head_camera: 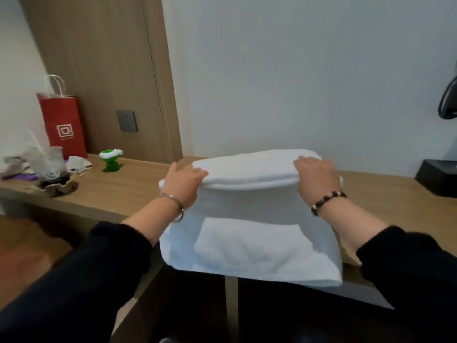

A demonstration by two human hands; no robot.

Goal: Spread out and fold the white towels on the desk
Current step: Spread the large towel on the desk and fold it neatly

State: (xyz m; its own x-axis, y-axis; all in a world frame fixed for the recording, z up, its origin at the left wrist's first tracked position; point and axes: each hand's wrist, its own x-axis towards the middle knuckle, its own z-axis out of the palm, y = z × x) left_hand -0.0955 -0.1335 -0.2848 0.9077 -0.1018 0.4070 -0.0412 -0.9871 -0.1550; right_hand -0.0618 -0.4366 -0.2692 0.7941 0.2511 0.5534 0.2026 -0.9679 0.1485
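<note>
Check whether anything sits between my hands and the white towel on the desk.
Nothing visible does. The left hand and right hand both grip the white towel at its folded upper layer. The green toy and red bag stand apart to its left on the desk, the black box to its right.

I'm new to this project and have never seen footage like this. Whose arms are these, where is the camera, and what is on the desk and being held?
There is no machine: a person wears one wide-angle camera on the head, looking down at their own arms. The left hand and right hand each grip the doubled-over far edge of a white towel, whose near part hangs over the front of the wooden desk. To the left stand a red paper bag and a small green toy; a black box sits far right.
</note>
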